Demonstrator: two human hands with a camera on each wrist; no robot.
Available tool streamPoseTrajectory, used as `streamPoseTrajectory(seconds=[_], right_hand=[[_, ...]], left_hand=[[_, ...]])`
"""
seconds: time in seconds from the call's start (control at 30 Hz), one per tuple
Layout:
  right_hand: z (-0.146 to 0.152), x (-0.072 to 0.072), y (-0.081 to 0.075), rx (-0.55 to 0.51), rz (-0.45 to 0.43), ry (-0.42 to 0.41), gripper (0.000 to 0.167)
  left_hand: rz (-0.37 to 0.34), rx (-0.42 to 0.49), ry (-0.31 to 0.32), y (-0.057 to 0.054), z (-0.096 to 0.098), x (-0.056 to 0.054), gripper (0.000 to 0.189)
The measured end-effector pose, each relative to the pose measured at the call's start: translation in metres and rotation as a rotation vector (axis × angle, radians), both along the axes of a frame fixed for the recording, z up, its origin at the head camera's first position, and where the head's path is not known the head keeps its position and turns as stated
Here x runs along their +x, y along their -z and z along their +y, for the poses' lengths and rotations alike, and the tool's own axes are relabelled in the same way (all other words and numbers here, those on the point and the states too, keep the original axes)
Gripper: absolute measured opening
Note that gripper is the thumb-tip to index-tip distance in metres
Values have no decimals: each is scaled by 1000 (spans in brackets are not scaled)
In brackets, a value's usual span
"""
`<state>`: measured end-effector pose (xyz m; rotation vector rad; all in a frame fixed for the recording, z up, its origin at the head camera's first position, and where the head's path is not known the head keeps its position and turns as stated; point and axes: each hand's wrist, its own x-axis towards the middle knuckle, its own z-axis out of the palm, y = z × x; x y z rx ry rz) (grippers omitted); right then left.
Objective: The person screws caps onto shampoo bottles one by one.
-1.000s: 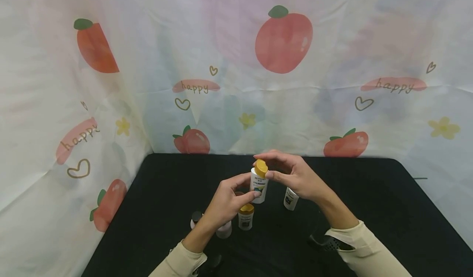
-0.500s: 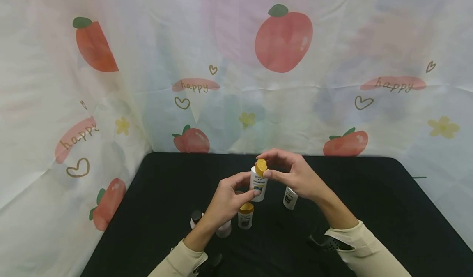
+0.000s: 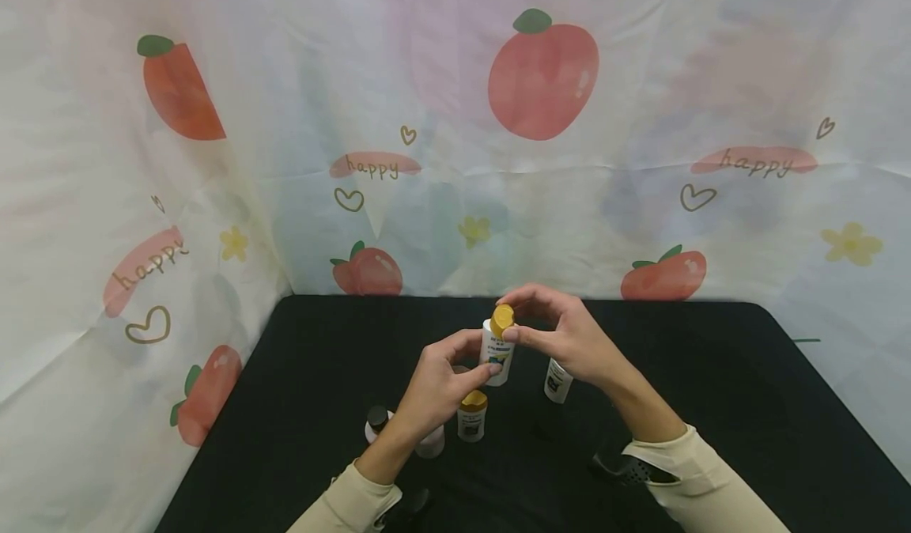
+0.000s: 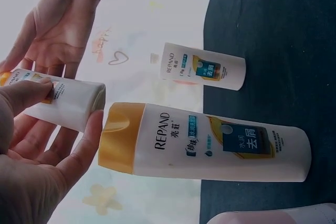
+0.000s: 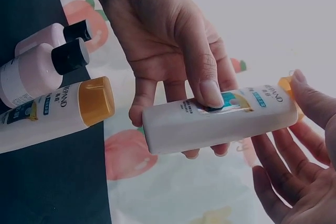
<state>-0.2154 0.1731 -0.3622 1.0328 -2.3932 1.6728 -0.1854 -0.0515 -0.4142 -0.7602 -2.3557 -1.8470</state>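
Note:
A white shampoo bottle with a gold cap is held up above the black table. My left hand grips its body, thumb across the front label and fingers behind. At the top, my right hand pinches the gold cap between thumb and fingers. In the right wrist view the bottle lies across the left palm, the cap half hidden by the right thumb. A second gold-capped shampoo bottle stands below the left hand. Beneath the right hand stands a white bottle with no gold cap on it.
Two pale pink bottles with black caps stand at the left, partly behind the left forearm in the head view; the right wrist view shows the nearer pink bottle and the farther one. A printed fabric curtain hangs behind the table.
Both hands and the held bottle have risen very slightly, with the right fingers staying on the cap. The standing bottles have not moved on the table.

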Motion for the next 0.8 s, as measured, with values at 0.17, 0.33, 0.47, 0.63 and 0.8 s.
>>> streamPoseTrajectory(seconds=[0.17, 0.33, 0.47, 0.63, 0.8], right_hand=[[-2, 1, -2, -9, -7, 15, 32], [-3, 2, -1, -7, 1, 33, 32], [-3, 2, 0, -9, 7, 43, 31], [-4, 2, 1, -12, 11, 61, 30], [-6, 2, 1, -13, 12, 83, 28]], left_hand=[[9, -1, -10, 1, 0, 0, 39], [14, -4, -20, 1, 1, -1, 38], [10, -15, -31, 0, 1, 0, 39], [5, -30, -44, -2, 2, 1, 39], [7, -26, -48, -2, 2, 1, 39]])
